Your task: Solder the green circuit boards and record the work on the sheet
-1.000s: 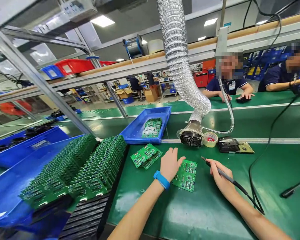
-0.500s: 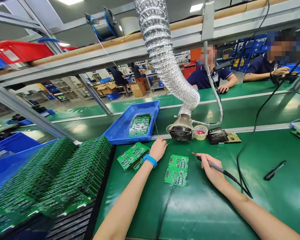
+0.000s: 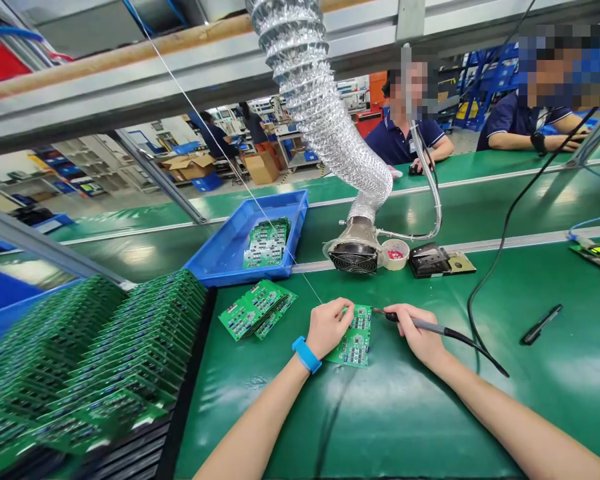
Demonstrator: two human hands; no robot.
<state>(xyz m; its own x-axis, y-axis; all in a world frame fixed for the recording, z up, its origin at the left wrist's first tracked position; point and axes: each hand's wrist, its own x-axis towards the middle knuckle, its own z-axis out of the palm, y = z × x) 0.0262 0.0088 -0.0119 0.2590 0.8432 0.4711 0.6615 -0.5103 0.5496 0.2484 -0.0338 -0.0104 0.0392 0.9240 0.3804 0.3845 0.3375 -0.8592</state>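
A green circuit board (image 3: 356, 343) lies flat on the green bench mat in front of me. My left hand (image 3: 329, 325), with a blue wristband, rests closed on the board's left part and pinches a thin solder wire (image 3: 260, 207) that runs up to the left. My right hand (image 3: 416, 331) grips a black soldering iron (image 3: 420, 324) like a pen. Its tip points at the board's upper right edge.
A loose pile of boards (image 3: 257, 307) lies to the left, a blue tray (image 3: 230, 250) with more boards behind it. Racked boards (image 3: 110, 360) fill the left. A fume duct with fan (image 3: 354, 252), tape roll (image 3: 395, 254), iron stand (image 3: 433, 260), black pen (image 3: 541, 324). Two people sit across the belt.
My left hand reached up to the solder wire and came back onto the board holding it. The right hand brought the iron tip left to the board. The view tilted down.
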